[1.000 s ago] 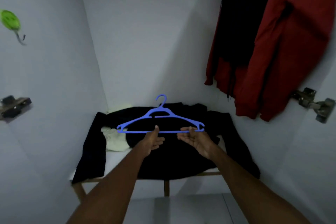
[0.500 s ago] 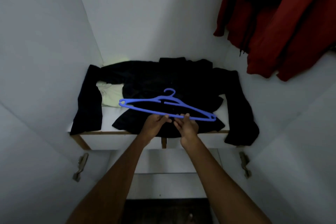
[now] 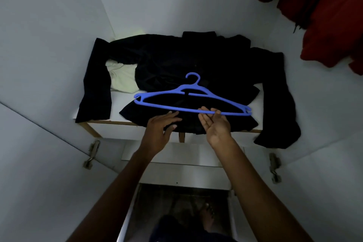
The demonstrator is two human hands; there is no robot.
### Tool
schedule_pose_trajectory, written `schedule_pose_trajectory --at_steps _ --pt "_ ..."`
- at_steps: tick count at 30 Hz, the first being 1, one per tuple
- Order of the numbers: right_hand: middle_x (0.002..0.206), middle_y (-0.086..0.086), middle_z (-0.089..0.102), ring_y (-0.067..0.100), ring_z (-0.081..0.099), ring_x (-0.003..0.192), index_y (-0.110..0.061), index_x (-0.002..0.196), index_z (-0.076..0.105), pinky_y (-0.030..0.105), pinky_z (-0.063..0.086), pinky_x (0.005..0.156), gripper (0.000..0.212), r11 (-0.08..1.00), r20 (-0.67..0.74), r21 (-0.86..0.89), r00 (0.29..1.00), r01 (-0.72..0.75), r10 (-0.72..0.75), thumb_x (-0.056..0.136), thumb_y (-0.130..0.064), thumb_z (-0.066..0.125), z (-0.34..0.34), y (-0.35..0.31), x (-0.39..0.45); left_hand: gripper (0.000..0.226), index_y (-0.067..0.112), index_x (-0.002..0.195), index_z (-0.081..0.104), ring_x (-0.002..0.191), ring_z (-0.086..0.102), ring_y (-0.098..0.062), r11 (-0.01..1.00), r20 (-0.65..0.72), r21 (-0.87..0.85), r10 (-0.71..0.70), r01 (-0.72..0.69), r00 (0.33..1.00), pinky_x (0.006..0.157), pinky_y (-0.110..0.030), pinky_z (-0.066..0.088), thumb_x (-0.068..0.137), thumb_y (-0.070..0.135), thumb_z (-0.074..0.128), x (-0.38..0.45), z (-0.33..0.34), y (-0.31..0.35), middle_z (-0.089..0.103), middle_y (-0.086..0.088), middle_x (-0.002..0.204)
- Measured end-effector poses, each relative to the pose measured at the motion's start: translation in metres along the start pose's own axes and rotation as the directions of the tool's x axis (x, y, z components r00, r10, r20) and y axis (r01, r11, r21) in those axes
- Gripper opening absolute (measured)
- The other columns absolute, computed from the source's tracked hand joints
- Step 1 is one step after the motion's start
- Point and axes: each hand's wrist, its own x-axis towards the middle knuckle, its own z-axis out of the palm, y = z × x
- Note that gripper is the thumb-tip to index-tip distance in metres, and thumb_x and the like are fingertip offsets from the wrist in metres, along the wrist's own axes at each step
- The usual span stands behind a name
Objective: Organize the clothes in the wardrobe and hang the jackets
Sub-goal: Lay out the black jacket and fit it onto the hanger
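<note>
A blue plastic hanger (image 3: 193,100) lay at the centre of the frame, thin-barred, with a small hook pointing toward the back wall and notched ends at both shoulders. Its straight lower bar crossed the fingertips of the right hand (image 3: 217,126), which was turned palm up with fingers extended and apart; whether the thumb pinched the bar could not be told. The left hand (image 3: 160,130) sat just left of it, palm down, fingers straight and spread, the tips close to the bar but apparently not touching it.

Beneath the hanger a black jacket (image 3: 188,61) was spread flat, of soft matte cloth with a folded collar at the back. Its sleeves ran outward: one draped over the left front edge of the shelf (image 3: 121,102), the other hung off the right front corner. The shelf was a smooth white board with a bare wooden front edge and a short wooden upright below its middle. A pale cream garment (image 3: 122,80) lay crumpled between the left sleeve and the jacket body.

A red garment (image 3: 332,25) hung in the upper right corner, over something darker. Smooth white wardrobe walls enclosed the shelf. Metal door hinges (image 3: 91,154) showed at lower left and lower right. At the bottom centre a dim floor was partly visible; detail there was unclear.
</note>
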Motion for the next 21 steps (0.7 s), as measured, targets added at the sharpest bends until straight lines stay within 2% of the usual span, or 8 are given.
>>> schedule_pose_trajectory --at_steps 2,3,5,7,9,13,16,21 --pt "0.101 0.018 0.073 0.027 0.074 0.092 -0.004 0.105 0.051 0.033 0.061 0.076 0.021 0.999 0.035 0.024 0.998 -0.047 0.046 0.111 -0.016 0.035 -0.001 0.0 -0.002 0.024 0.016 0.118 0.077 0.13 0.059 -0.009 1.0 -0.053 0.01 -0.016 0.017 0.998 0.112 -0.02 0.04 0.097 0.01 0.067 -0.002 0.0 0.001 0.069 0.003 0.132" --pt "0.099 0.017 0.074 0.027 0.075 0.092 -0.004 0.105 0.051 0.033 0.061 0.076 0.02 0.997 0.055 0.031 0.996 -0.07 0.068 0.111 -0.016 0.036 -0.002 -0.003 -0.003 0.023 0.016 0.117 0.078 0.126 0.061 -0.007 0.999 -0.079 0.01 -0.029 0.03 0.996 0.11 -0.019 0.042 0.098 0.01 0.067 -0.001 0.002 0.003 0.071 0.003 0.129" --pt "0.094 0.015 0.077 0.027 0.076 0.091 -0.005 0.104 0.051 0.03 0.062 0.074 0.02 0.994 0.082 0.053 0.993 -0.094 0.089 0.111 -0.017 0.037 -0.009 -0.007 -0.007 0.021 0.015 0.116 0.077 0.117 0.064 -0.001 0.998 -0.121 0.002 -0.061 0.062 0.991 0.104 -0.025 0.051 0.099 0.011 0.065 0.0 0.0 0.003 0.075 0.004 0.12" --pt "0.095 0.015 0.077 0.027 0.076 0.093 -0.006 0.101 0.052 0.027 0.061 0.073 0.022 0.993 0.099 0.048 0.99 -0.105 0.099 0.11 -0.018 0.037 -0.019 -0.014 -0.018 0.021 0.019 0.116 0.076 0.112 0.063 0.005 0.991 -0.13 -0.072 -0.122 0.113 0.984 0.102 -0.028 0.052 0.102 0.011 0.062 0.005 -0.003 -0.001 0.074 0.015 0.115" --pt "0.096 0.015 0.077 0.027 0.076 0.095 -0.006 0.098 0.053 0.027 0.061 0.074 0.023 0.992 0.102 0.0 0.987 -0.123 0.122 0.109 -0.019 0.038 -0.032 -0.018 -0.034 0.019 0.026 0.111 0.074 0.107 0.062 0.013 0.981 -0.083 -0.117 -0.167 0.157 0.982 0.101 -0.027 0.051 0.104 0.015 0.059 0.019 -0.015 -0.007 0.071 0.03 0.108" --pt "0.095 0.019 0.076 0.029 0.076 0.091 -0.005 0.096 0.055 0.028 0.061 0.07 0.024 0.985 0.061 -0.102 0.987 -0.14 0.147 0.108 -0.02 0.041 -0.053 -0.009 -0.063 0.018 0.016 0.107 0.077 0.103 0.07 -0.003 0.985 -0.083 -0.155 -0.091 0.077 0.992 0.09 -0.024 0.053 0.105 0.017 0.059 0.058 -0.046 -0.013 0.076 0.01 0.106" --pt "0.096 0.022 0.074 0.033 0.076 0.091 -0.004 0.094 0.056 0.029 0.061 0.071 0.025 0.978 0.046 -0.137 0.985 -0.156 0.164 0.108 -0.02 0.041 -0.06 0.004 -0.074 0.018 0.011 0.108 0.076 0.097 0.07 0.001 0.95 -0.002 -0.247 -0.198 0.192 0.98 0.086 -0.019 0.053 0.104 0.02 0.061 0.078 -0.052 -0.014 0.076 0.007 0.101" --pt "0.098 0.023 0.074 0.034 0.075 0.094 -0.003 0.094 0.056 0.029 0.061 0.073 0.027 0.988 0.043 -0.102 0.992 -0.117 0.122 0.108 -0.02 0.04 -0.054 0.024 -0.087 0.018 0.014 0.099 0.077 0.087 0.071 -0.006 0.93 0.041 -0.19 -0.313 0.315 0.949 0.077 -0.022 0.053 0.101 0.025 0.063 0.08 -0.039 -0.023 0.077 0.006 0.09"
